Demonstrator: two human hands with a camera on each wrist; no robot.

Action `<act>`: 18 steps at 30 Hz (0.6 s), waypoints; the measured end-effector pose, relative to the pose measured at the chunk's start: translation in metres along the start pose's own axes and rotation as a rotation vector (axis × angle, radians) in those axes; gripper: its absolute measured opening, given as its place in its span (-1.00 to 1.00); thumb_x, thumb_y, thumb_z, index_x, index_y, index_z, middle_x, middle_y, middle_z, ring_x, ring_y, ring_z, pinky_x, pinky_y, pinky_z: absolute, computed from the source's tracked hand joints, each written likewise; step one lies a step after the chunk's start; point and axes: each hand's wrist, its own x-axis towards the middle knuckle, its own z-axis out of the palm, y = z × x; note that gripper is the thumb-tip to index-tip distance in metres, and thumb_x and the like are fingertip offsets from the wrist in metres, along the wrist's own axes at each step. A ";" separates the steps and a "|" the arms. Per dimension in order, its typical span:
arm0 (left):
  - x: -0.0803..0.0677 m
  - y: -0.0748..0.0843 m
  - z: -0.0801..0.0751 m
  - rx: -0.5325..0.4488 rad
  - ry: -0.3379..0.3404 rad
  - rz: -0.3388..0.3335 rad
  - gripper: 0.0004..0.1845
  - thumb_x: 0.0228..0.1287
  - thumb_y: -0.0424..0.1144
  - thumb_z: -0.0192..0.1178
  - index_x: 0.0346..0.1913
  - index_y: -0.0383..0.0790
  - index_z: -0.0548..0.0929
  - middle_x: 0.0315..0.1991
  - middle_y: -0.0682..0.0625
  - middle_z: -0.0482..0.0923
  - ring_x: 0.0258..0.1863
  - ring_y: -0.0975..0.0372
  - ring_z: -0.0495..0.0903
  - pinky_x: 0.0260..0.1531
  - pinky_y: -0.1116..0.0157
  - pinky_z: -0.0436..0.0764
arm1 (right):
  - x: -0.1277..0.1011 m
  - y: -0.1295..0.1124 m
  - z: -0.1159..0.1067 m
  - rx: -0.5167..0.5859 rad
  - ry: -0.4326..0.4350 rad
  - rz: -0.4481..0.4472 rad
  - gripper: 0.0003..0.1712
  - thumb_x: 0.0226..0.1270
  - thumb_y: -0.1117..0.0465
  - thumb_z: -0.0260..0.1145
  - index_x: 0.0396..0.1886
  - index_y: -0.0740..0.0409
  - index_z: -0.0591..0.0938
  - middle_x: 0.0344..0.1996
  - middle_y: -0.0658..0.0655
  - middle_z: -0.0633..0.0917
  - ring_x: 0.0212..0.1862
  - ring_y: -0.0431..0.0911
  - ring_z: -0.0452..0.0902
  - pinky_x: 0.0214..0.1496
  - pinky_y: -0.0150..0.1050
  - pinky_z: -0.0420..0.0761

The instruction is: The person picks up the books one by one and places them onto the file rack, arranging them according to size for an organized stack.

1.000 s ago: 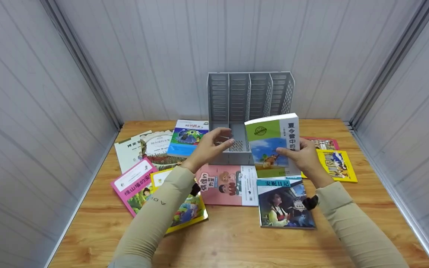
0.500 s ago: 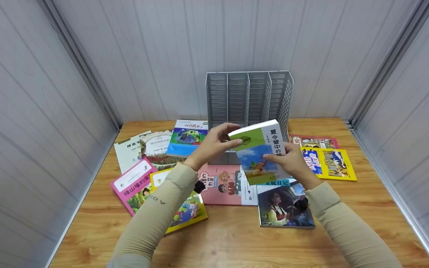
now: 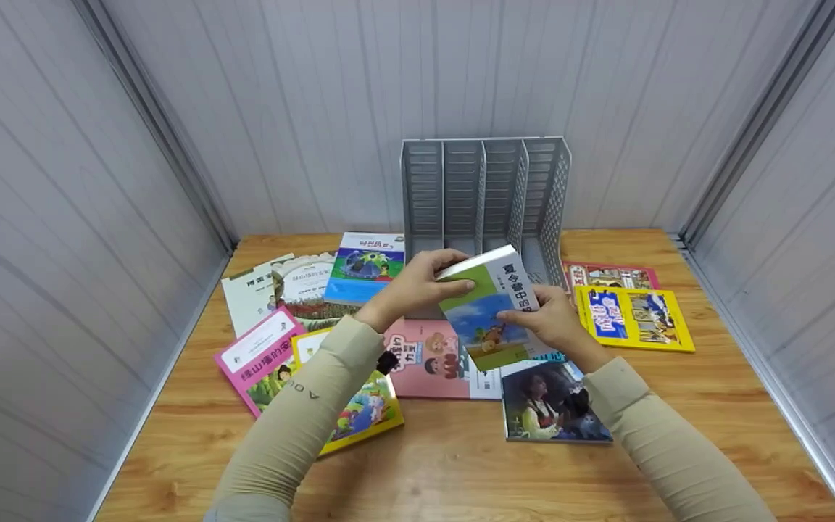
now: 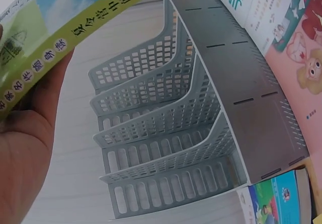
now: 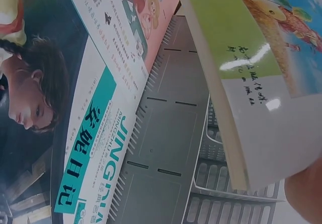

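**Two hands hold a green book in front of the gray rack**

Some things are hard to see. The green book (image 3: pixel 493 308) hides the low front of the gray rack (image 3: pixel 461 188) and part of the pink book (image 3: pixel 428 359) under it. In the right wrist view the green book is cut off at the edge, and only a bit of the right hand shows in the corner. In the left wrist view only the palm of the left hand shows, so the fingers cannot be seen there. The words on the far books are too small to read.

The left hand (image 3: pixel 410 290) grips the top left corner of the green book, fingers curled over it. The right hand (image 3: pixel 544 322) grips its right side, thumb on the cover.

The green book is up in the air, just in front of the rack and above the counter (image 3: pixel 461 464). Its cover faces up. It is tilted, with its top edge leaning to the left. Its long side runs from the rack down toward the person.

More books lie flat on the counter, among them a yellow book (image 3: pixel 635 319) to the right and a dark book (image 3: pixel 555 402) near the right sleeve.
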 end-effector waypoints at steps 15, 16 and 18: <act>-0.003 0.001 -0.002 0.093 -0.052 0.050 -0.73 0.59 -0.20 0.30 0.14 -0.28 0.78 0.04 -0.20 0.84 -0.06 0.05 0.87 -0.01 0.18 0.84 | 0.003 0.001 0.007 -0.004 -0.028 0.040 -0.56 0.37 0.30 0.58 0.15 0.43 0.72 -0.03 0.36 0.86 -0.16 -0.11 0.85 -0.07 -0.19 0.84; -0.003 0.001 -0.002 0.100 -0.049 0.055 -0.73 0.58 -0.19 0.31 0.14 -0.28 0.79 0.04 -0.20 0.85 -0.06 0.06 0.87 -0.01 0.19 0.83 | 0.003 0.000 0.007 -0.009 -0.028 0.047 -0.55 0.36 0.29 0.59 0.15 0.42 0.73 -0.03 0.35 0.86 -0.16 -0.10 0.85 -0.06 -0.17 0.84; -0.004 0.002 -0.004 0.109 -0.044 0.061 -0.73 0.58 -0.19 0.31 0.13 -0.28 0.79 0.04 -0.20 0.85 -0.06 0.05 0.87 -0.01 0.18 0.84 | 0.005 -0.002 0.007 -0.023 -0.038 0.065 -0.52 0.34 0.26 0.61 0.17 0.38 0.72 -0.01 0.33 0.86 -0.13 -0.07 0.85 -0.03 -0.11 0.85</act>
